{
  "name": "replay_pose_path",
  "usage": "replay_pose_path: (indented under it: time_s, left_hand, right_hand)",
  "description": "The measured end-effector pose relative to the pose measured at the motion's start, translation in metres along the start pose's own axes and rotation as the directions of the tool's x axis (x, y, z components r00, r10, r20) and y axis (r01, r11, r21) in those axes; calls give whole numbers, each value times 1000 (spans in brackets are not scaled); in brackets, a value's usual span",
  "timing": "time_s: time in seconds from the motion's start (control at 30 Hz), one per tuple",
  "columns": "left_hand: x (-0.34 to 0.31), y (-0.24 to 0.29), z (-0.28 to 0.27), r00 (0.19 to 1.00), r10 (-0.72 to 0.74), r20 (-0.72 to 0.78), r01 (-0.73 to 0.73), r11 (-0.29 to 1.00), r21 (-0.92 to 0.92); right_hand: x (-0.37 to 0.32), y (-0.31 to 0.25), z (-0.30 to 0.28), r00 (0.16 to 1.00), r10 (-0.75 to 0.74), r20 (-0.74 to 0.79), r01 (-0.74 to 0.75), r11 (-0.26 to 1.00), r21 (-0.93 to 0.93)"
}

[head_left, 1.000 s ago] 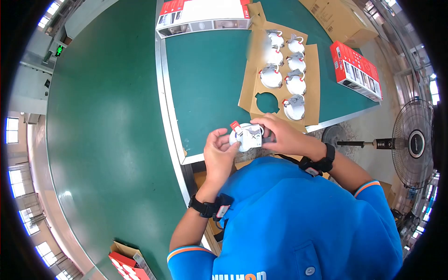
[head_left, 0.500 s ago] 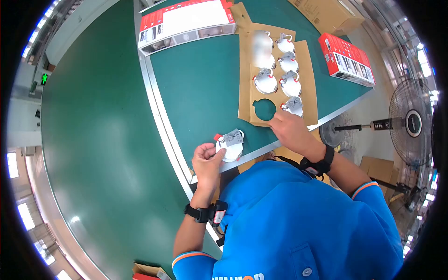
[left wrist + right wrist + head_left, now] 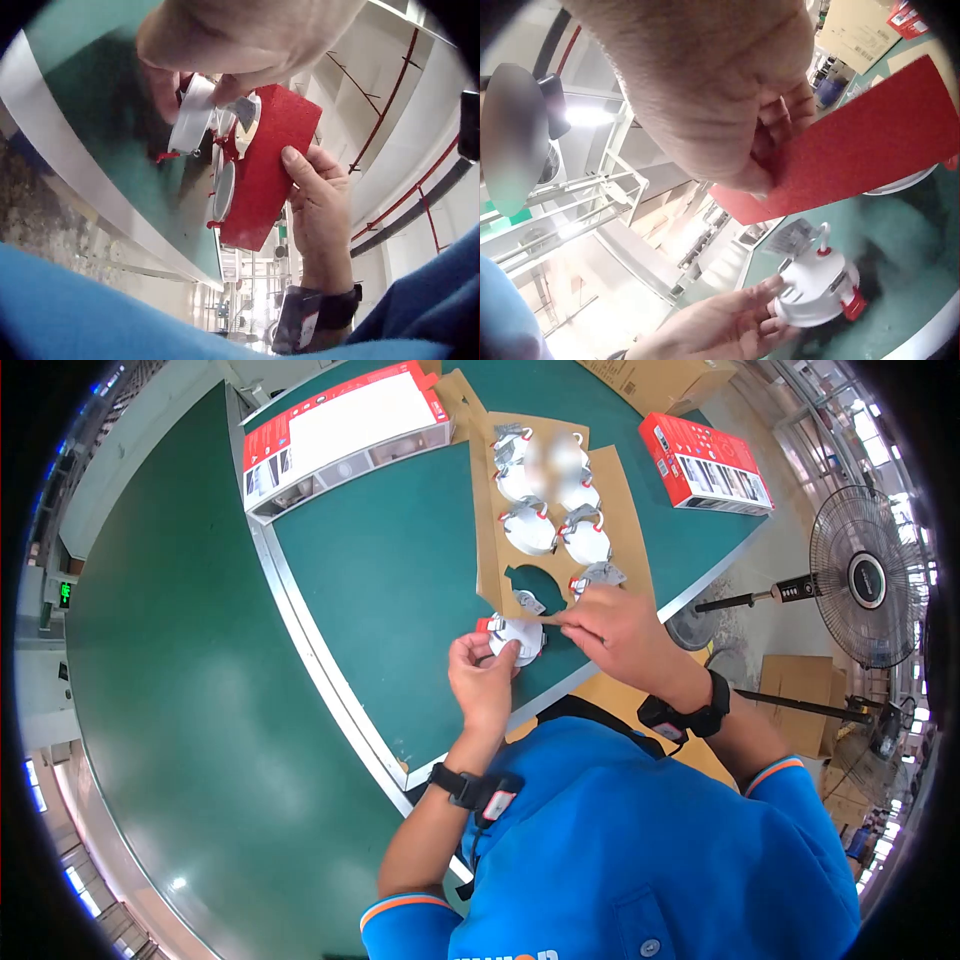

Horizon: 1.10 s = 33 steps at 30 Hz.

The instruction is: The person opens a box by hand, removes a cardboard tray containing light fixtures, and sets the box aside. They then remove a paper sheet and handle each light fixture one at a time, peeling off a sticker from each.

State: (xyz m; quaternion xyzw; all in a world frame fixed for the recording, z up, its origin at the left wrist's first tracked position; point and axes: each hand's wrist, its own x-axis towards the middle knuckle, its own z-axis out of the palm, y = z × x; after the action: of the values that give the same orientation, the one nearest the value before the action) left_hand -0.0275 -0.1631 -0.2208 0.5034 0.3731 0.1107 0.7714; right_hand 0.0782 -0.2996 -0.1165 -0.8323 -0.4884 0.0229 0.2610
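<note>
My left hand pinches a white round downlight with red clips at its rim, thumb on its side. The downlight overlaps the near edge of a cardboard insert, and its grey tag shows within the round cutout there. With thumb and fingers, my right hand grips the insert's near edge, beside that cutout. The insert's outer face is a red panel in the right wrist view, tilted above the downlight. Several like downlights sit in the insert's other cutouts.
A large red and white box lies at the back left of the green table. Right of the insert lies a smaller red box, with a brown carton behind. A standing fan is beyond the table's right edge.
My right hand has left the downlight and taken hold of the insert's near edge. My left hand first lowered the downlight toward the table, then brought it up to the insert's cutout.
</note>
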Motion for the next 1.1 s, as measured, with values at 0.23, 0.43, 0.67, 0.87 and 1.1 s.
replay_pose_path:
  time_s: [0.23,0.43,0.67,0.87,1.1]
  left_hand:
    - [7,-16,37,986,167,5,-165,977,-134]
    - [6,-12,28,998,55,-11,-56,975,-216]
    - [19,-19,30,994,101,48,-88,971,-222]
    - [14,-12,43,994,106,4,-101,960,-261]
    - [15,-20,31,992,-90,89,120,890,-440]
  right_hand:
    - [-2,4,-2,994,-105,-36,105,994,-20]
    - [-1,10,-5,994,-102,-30,102,995,14]
    - [-1,15,2,994,-111,10,111,994,21]
    - [-3,15,10,991,-133,13,132,991,33]
    - [-9,17,19,991,-126,48,126,992,9]
